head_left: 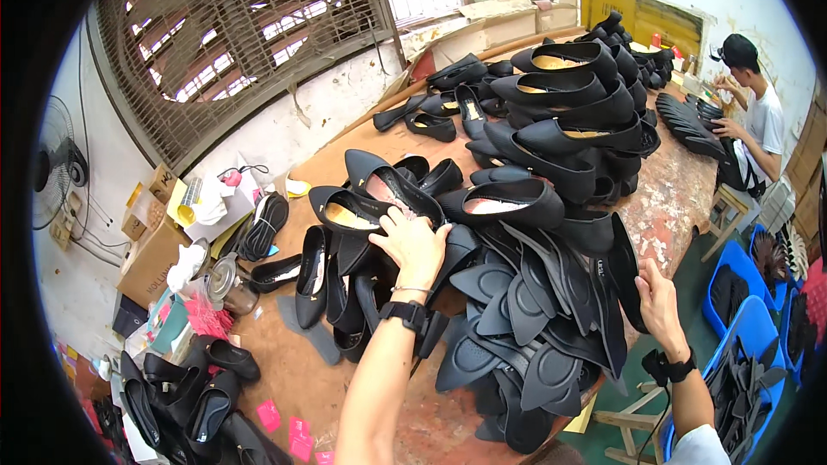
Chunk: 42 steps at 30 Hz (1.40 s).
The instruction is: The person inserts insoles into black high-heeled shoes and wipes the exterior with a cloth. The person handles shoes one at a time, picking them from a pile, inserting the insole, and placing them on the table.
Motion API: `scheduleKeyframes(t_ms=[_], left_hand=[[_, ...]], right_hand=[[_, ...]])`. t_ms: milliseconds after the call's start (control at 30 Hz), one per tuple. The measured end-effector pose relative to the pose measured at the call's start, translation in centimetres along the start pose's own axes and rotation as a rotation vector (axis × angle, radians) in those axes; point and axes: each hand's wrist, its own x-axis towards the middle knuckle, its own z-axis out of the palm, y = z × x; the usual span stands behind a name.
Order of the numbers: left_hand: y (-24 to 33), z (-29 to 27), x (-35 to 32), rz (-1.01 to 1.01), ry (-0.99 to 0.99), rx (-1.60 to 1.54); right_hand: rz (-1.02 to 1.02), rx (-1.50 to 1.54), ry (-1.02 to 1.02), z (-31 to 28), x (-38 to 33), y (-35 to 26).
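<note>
My left hand (413,245) reaches into a cluster of black pointed flat shoes, its fingers closed over the heel end of one black shoe (398,192). Beside it is another pointed shoe (338,209) with a tan inside and a small gold ornament. At the table's right edge, my right hand (660,306) grips a long black insole (627,280) held on edge. Between my hands lies a heap of dark padded insoles (530,310), overlapping one another. Part of the shoe under my left fingers is hidden.
Tall stacks of black shoes (573,133) stand beyond the insoles. More shoes (194,392) lie lower left, near pink slips (300,439). A metal can (228,282) and cardboard box (148,263) sit left. Blue bins (748,327) stand right; another person (758,108) works far right.
</note>
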Motion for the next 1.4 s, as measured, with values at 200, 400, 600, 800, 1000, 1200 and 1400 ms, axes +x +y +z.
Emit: scheduleKeyframes(t_ms=[200, 400, 600, 800, 1000, 1200, 1400], left_hand=[[-2.5, -0.7, 0.4, -0.009, 0.025, 0.058], [-11.4, -10.0, -6.4, 0.283, -0.020, -0.278], [-19.9, -15.0, -24.8, 0.310, -0.253, -0.153], [-17.3, -11.9, -34.5, 0.059, -0.332, -0.111], [-13.7, -9.4, -35.8, -0.213, 0.007, -0.254], [-14.9, -16.6, -41.8, -0.132, -0.121, -0.442], [-18.2, -18.1, -50.4, -0.136, -0.337, -0.471]], right_hand=[[-0.059, 0.252, 0.129, 3.7, -1.6, 3.6], [0.445, 0.840, -0.255, 1.7, 0.6, 5.4], [0.347, 1.263, -0.289, -2.5, -1.5, -0.3], [0.022, 1.009, 0.039, -7.0, -6.5, -7.3], [0.080, 1.629, -0.408, -5.4, -10.0, -12.0], [0.048, 1.203, -1.049, -1.9, -12.3, -15.9], [0.193, 0.919, -1.264, 5.6, -17.0, -19.9]])
